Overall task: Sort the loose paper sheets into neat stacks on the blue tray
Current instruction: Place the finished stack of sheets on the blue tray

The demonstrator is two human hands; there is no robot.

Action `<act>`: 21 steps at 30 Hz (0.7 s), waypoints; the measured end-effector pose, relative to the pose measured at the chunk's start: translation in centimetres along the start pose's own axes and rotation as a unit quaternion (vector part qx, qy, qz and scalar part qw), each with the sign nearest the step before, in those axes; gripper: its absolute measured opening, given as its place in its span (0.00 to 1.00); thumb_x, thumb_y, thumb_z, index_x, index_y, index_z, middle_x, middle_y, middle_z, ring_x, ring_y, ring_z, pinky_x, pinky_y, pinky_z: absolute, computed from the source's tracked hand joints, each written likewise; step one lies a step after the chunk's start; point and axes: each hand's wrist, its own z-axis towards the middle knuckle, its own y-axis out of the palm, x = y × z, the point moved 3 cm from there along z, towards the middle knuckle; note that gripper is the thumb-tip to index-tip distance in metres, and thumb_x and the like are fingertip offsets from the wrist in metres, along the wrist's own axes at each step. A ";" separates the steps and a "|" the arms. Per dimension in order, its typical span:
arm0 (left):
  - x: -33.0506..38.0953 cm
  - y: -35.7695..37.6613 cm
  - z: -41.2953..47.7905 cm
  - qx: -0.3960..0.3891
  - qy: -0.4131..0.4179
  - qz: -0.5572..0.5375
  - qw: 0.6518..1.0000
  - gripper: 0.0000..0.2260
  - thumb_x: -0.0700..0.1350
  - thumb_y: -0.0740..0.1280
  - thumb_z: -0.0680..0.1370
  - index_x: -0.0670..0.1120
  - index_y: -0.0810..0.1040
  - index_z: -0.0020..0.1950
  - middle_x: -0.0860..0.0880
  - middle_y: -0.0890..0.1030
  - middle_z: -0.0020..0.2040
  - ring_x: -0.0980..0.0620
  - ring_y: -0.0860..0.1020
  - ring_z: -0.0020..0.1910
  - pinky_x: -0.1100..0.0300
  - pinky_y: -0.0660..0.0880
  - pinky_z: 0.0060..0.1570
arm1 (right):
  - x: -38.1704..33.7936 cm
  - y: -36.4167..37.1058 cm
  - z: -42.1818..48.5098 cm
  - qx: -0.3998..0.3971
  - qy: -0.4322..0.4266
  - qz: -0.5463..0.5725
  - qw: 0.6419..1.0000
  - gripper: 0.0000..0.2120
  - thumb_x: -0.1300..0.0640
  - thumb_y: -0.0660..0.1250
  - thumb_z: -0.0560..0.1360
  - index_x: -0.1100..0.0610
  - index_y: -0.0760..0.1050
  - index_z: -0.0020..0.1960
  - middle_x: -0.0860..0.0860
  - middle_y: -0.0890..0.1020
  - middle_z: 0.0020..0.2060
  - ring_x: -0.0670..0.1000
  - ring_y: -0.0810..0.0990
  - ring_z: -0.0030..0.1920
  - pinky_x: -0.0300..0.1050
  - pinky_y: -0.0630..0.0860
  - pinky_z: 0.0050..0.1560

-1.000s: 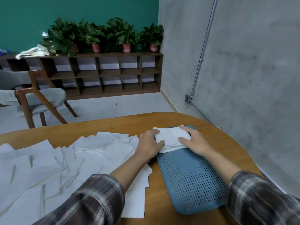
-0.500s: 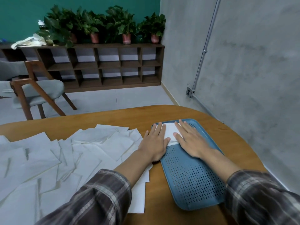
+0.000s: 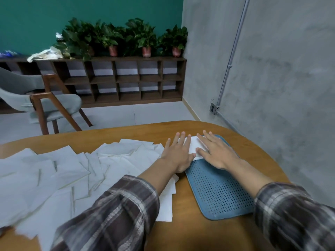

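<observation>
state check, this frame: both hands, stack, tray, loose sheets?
left hand: open, flat, fingers straight on the stack's left edge
right hand: open, flat, pressing on the stack
paper stack: lying on the tray's far end, under both hands
blue tray: flat on the table, near part bare
loose sheets: scattered, overlapping, left of the tray

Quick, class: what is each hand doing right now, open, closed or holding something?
Left hand: open, fingers straight, flat on the stack's left edge.
Right hand: open, flat on the stack and tray.
</observation>
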 end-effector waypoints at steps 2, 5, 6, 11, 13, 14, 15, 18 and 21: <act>-0.9 -1.2 -1.7 0.040 0.000 -0.017 0.999 0.32 0.58 0.53 0.88 0.47 0.43 0.87 0.44 0.41 0.86 0.45 0.40 0.85 0.45 0.44 0.82 | -1.6 -0.5 -0.9 0.028 -0.002 0.018 0.999 0.31 0.41 0.56 0.87 0.49 0.52 0.86 0.51 0.50 0.86 0.52 0.47 0.86 0.51 0.49 0.82; -2.4 -3.1 -5.4 0.102 0.002 -0.053 0.993 0.27 0.56 0.56 0.88 0.48 0.58 0.85 0.43 0.54 0.86 0.43 0.50 0.85 0.47 0.52 0.81 | -4.4 -0.7 -2.1 0.053 -0.008 0.050 0.997 0.30 0.43 0.60 0.86 0.49 0.58 0.85 0.50 0.54 0.86 0.51 0.50 0.85 0.51 0.53 0.82; -2.9 -3.6 -6.9 0.117 0.007 -0.050 0.992 0.25 0.56 0.56 0.87 0.48 0.62 0.82 0.43 0.58 0.84 0.43 0.55 0.83 0.48 0.55 0.80 | -5.5 -0.9 -2.6 0.061 -0.014 0.058 0.996 0.29 0.45 0.61 0.86 0.49 0.60 0.84 0.50 0.56 0.85 0.51 0.52 0.85 0.51 0.55 0.81; -7.1 -5.2 -14.9 0.168 0.013 -0.028 0.985 0.19 0.55 0.59 0.87 0.49 0.73 0.75 0.47 0.71 0.74 0.46 0.70 0.72 0.49 0.71 0.69 | -12.6 -0.9 -5.4 0.144 -0.070 0.104 0.982 0.22 0.50 0.66 0.84 0.51 0.72 0.77 0.49 0.72 0.76 0.52 0.67 0.76 0.50 0.69 0.71; -9.1 -5.3 -18.1 0.184 0.007 -0.025 0.983 0.18 0.54 0.61 0.86 0.49 0.75 0.73 0.48 0.73 0.71 0.47 0.72 0.70 0.51 0.72 0.66 | -15.5 -0.1 -6.4 0.157 -0.087 0.116 0.977 0.20 0.51 0.67 0.83 0.50 0.74 0.75 0.48 0.75 0.72 0.51 0.70 0.73 0.48 0.71 0.68; -10.1 -5.2 -19.7 0.192 0.001 -0.022 0.981 0.17 0.53 0.62 0.86 0.49 0.76 0.73 0.49 0.74 0.71 0.48 0.72 0.69 0.52 0.72 0.65 | -17.0 0.4 -6.9 0.159 -0.096 0.122 0.975 0.20 0.52 0.67 0.83 0.50 0.75 0.74 0.47 0.75 0.71 0.51 0.71 0.72 0.47 0.71 0.68; -11.2 -4.9 -21.3 0.199 -0.007 -0.020 0.980 0.17 0.53 0.63 0.85 0.50 0.77 0.72 0.49 0.75 0.70 0.48 0.73 0.68 0.53 0.72 0.65 | -18.4 1.0 -7.4 0.160 -0.105 0.128 0.973 0.19 0.52 0.68 0.83 0.51 0.76 0.73 0.47 0.75 0.71 0.51 0.70 0.72 0.47 0.70 0.68; -14.4 -3.8 -25.5 0.206 -0.039 -0.023 0.978 0.17 0.53 0.67 0.83 0.51 0.78 0.70 0.50 0.77 0.67 0.47 0.75 0.65 0.53 0.74 0.60 | -22.2 2.8 -8.6 0.162 -0.137 0.153 0.965 0.18 0.55 0.69 0.81 0.51 0.78 0.71 0.47 0.77 0.68 0.50 0.71 0.71 0.46 0.70 0.67; -16.9 -2.0 -29.6 0.227 -0.062 -0.058 0.970 0.15 0.51 0.70 0.79 0.50 0.81 0.65 0.51 0.78 0.61 0.48 0.76 0.60 0.54 0.75 0.56 | -25.9 4.8 -10.0 0.172 -0.182 0.177 0.952 0.15 0.57 0.70 0.79 0.51 0.80 0.66 0.44 0.79 0.61 0.46 0.74 0.63 0.43 0.74 0.61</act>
